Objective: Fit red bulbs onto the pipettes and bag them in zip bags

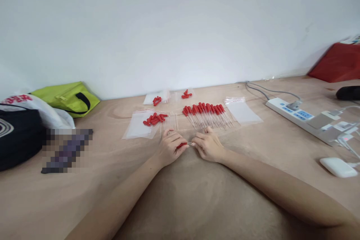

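Left hand (171,145) is pinching a red bulb (182,145), right hand (208,144) has a thin pale tube (189,143), both at the wearer's twelve o'clock, so I'd guess it's mid-fitting. Next push probably wants a straight, steady grip; red-topped sticks (206,110) lie around one o'clock from the hands, loose bulbs (154,119) nearer ten.

A person's left arm (125,198) and right arm (270,180) — both bare, slim and tapering, uncovered as far as they show. Left grip (172,147) and right grip (208,145): also bare, slim-fingered.
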Tool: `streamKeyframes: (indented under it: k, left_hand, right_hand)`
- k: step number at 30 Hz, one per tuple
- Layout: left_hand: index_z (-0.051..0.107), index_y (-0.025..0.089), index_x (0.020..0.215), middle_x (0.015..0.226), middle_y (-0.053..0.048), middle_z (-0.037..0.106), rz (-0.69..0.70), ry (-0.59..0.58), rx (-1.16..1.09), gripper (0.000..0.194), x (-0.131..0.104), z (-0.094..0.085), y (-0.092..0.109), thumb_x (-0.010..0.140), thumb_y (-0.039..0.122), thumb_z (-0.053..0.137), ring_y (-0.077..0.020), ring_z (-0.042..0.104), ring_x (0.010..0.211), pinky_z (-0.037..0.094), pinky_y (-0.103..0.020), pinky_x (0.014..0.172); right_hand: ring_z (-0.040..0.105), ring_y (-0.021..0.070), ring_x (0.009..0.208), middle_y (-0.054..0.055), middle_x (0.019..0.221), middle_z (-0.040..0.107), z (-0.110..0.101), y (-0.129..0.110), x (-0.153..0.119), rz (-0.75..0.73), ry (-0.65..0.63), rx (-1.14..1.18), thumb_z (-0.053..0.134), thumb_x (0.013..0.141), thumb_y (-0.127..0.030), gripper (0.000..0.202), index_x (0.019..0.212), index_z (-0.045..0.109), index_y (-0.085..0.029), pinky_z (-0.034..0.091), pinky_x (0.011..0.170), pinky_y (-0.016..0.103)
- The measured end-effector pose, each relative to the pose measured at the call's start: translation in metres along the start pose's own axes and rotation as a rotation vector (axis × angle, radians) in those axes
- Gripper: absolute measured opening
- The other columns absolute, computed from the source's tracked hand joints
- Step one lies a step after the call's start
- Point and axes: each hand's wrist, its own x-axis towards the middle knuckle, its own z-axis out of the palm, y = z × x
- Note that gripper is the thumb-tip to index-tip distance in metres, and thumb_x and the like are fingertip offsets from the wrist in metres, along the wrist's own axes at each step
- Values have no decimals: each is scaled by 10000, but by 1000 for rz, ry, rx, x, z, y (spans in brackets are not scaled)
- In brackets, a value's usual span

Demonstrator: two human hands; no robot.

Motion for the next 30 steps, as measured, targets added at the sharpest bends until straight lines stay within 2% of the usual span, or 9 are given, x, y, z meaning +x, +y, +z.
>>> streamKeyframes:
  k: [6,8,12,14,17,21,25,30]
  left_hand:
    - [639,243,831,698,20,665,119,18,70,151,3,-6,-2,840,246,488,-117,591,672,283,-361,915]
    - [636,267,896,719,24,675,98,57,66,150,3,-8,-4,842,259,496,-123,600,690,278,-364,918]
    - [610,245,991,832,-14,686,-44,137,15,228,1,-9,-9,787,340,576,-160,611,771,291,-369,908]
    - [625,240,932,835,-13,690,-89,117,9,172,1,-9,-10,797,327,563,-161,609,775,284,-367,909]
    - [643,258,827,803,15,697,-82,72,14,136,2,-11,-11,834,272,508,-150,604,759,247,-376,927]
    - [646,267,814,772,33,697,-57,85,26,131,2,-13,-9,829,261,516,-141,593,735,228,-382,931]
    - [642,240,777,749,23,692,-88,107,49,121,2,-13,-8,809,297,540,-143,585,719,243,-379,923]
    - [634,231,755,702,27,677,-121,163,63,134,2,-14,-11,797,327,551,-143,569,701,244,-384,929]
  right_hand:
    - [414,111,564,15,644,579,1,0,1,38,-21,36,346,880,-214,296,721,589,-157,195,660,297]
    - [436,113,574,15,644,591,1,1,2,57,-8,42,337,890,-223,302,749,596,-161,199,664,296]
    - [492,117,619,26,706,626,1,6,3,108,15,73,322,910,-269,314,822,605,-168,216,662,287]
    - [524,120,675,34,790,646,1,9,4,110,18,109,326,913,-278,293,892,599,-175,226,662,281]
    - [544,124,731,34,838,655,-1,11,4,91,10,139,360,906,-299,259,927,588,-178,236,671,278]
    - [525,130,702,17,738,648,-8,12,8,45,-25,69,408,888,-322,256,819,605,-174,223,695,294]
    - [497,135,697,25,723,625,-15,12,14,0,-58,-27,397,888,-308,278,790,619,-171,201,695,306]
    - [432,113,604,25,666,567,-16,5,26,18,-125,-71,404,866,-260,291,704,622,-156,171,643,303]
